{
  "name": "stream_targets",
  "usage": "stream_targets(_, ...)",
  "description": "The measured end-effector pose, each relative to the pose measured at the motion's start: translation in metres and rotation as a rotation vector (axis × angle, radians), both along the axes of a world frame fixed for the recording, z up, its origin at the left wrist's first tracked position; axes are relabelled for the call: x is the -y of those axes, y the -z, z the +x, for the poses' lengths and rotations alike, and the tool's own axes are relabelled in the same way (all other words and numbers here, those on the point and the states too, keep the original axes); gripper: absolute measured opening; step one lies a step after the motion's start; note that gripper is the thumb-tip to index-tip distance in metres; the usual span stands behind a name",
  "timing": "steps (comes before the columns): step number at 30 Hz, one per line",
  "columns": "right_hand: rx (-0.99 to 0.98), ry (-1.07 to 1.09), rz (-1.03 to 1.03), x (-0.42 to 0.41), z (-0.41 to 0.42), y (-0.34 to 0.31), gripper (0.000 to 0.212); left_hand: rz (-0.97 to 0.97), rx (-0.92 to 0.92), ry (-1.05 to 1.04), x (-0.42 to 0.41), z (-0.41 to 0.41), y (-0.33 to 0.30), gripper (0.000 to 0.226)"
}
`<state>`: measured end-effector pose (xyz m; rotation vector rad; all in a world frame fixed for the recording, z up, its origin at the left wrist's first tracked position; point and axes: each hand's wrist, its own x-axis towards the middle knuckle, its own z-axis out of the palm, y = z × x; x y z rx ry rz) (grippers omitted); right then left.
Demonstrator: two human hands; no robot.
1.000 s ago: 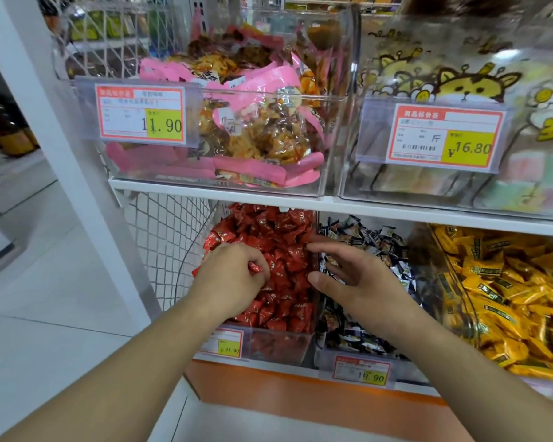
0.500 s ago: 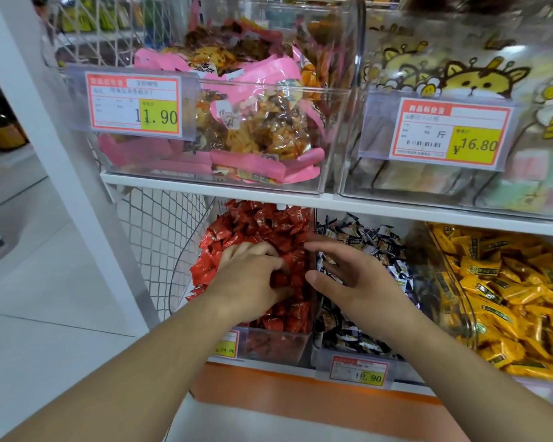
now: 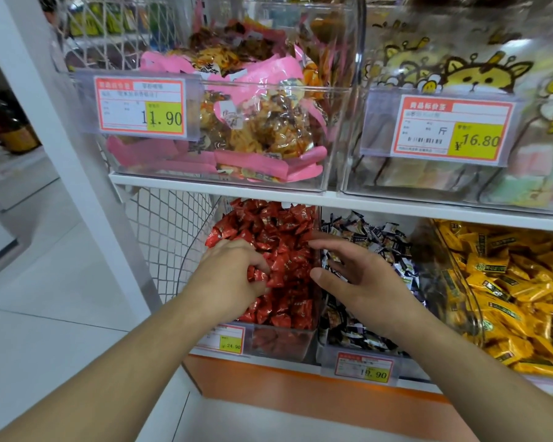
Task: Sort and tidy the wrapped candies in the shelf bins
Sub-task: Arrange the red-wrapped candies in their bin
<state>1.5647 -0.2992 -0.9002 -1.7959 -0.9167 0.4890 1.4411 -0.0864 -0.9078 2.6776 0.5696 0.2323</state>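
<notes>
On the lower shelf a clear bin (image 3: 281,341) is heaped with red wrapped candies (image 3: 284,231). My left hand (image 3: 227,279) lies on that heap, its fingers curled into the red candies and gripping a few. Beside it, a second clear bin (image 3: 409,365) holds black-and-white wrapped candies (image 3: 377,237). My right hand (image 3: 358,282) rests over these, fingers spread and fairly straight, thumb at the wall between the two bins. It holds nothing that I can see.
A third bin of yellow wrapped candies (image 3: 508,282) stands at the right. The upper shelf (image 3: 224,188) carries a bin of pink snack bags (image 3: 237,129) and a bin of cartoon-printed bags (image 3: 479,74). A wire mesh side panel (image 3: 163,237) and a white post (image 3: 61,129) close the left.
My left hand moved up and right across the red heap and its fingers dug into the candies. My right hand stayed over the black-and-white candies. The view shifted slightly downward.
</notes>
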Motion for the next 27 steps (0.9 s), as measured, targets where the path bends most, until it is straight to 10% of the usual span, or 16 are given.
stream_targets(14,-0.019,0.013,0.029,-0.001,-0.002,0.001,0.036,0.091,-0.091,0.153,0.016,0.048,0.009,0.068)
stream_targets(27,-0.008,0.007,-0.009,0.0,-0.001,0.002,0.035,0.204,-0.079,0.182,0.004,0.013,0.007,0.031)
